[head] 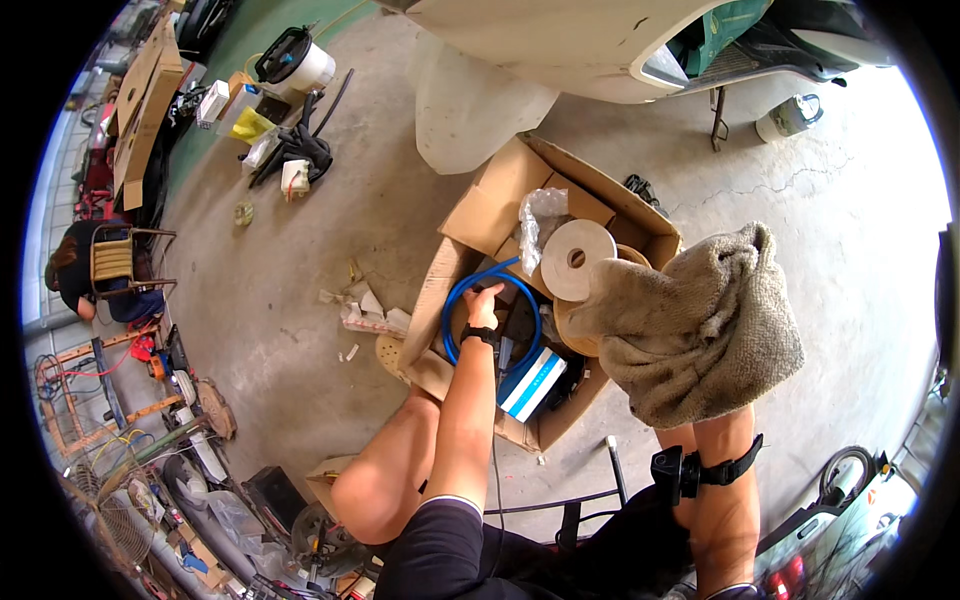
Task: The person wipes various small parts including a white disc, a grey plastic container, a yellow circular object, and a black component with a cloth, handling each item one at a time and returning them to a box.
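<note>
A coil of blue hose (539, 324) lies in an open cardboard box (424, 315) in front of me. At the coil's upper side my left hand (482, 304) grips the hose, its fingertips partly hidden. A grey-brown towel (697, 330) covers my right hand, which seems to hold it up beside the box; the fingers cannot be seen. Next to the towel, a pale round spool (559, 259) rests in the box. Below the coil sits a blue-and-white carton (532, 384). Clear plastic wrap (541, 214) lies near the spool.
A pale scooter (517, 37) stands beyond the box. Black gloves (304, 154) and a white bucket (311, 71) are at upper left. Torn paper (367, 307) lies left of the box. A person (75, 262) sits far left, near cluttered parts (187, 480).
</note>
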A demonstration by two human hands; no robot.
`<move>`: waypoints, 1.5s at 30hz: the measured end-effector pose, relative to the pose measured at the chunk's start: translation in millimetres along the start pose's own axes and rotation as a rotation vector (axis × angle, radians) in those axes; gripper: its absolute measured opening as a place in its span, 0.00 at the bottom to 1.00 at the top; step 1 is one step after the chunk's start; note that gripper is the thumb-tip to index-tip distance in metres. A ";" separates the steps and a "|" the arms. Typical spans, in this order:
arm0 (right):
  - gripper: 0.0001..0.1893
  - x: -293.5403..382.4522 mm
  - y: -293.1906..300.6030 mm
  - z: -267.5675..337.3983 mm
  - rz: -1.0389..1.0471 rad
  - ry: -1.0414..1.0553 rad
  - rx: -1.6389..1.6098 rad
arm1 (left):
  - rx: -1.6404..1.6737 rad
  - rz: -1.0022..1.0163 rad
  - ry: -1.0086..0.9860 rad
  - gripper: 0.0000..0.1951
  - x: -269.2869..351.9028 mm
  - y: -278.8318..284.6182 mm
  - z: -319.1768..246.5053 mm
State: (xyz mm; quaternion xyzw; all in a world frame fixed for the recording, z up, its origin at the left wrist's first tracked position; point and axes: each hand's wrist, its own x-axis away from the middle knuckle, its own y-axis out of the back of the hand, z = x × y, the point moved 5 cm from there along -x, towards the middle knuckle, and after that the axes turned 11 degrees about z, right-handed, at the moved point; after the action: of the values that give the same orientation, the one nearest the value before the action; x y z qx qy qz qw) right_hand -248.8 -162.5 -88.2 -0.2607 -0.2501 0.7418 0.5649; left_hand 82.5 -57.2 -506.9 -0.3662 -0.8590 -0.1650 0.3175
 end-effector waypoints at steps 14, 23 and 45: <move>0.35 -1.9 4.7 -4.2 0.002 -0.019 0.012 | 0.031 0.154 0.104 0.13 41.2 -28.6 -33.1; 0.37 -19.9 -28.6 -8.1 0.004 -0.086 -0.123 | 0.046 0.197 0.016 0.09 86.5 38.0 -58.0; 0.11 -6.6 -137.2 19.9 0.356 -0.157 0.421 | 0.012 0.747 -0.525 0.23 351.4 -58.6 -308.4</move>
State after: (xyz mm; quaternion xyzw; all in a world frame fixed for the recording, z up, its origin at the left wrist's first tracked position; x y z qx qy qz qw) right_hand -163.5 -138.0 18.4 -0.1193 -0.0841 0.8828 0.4465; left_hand -15.9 -71.8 -46.3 -0.6785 -0.7204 0.0641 0.1288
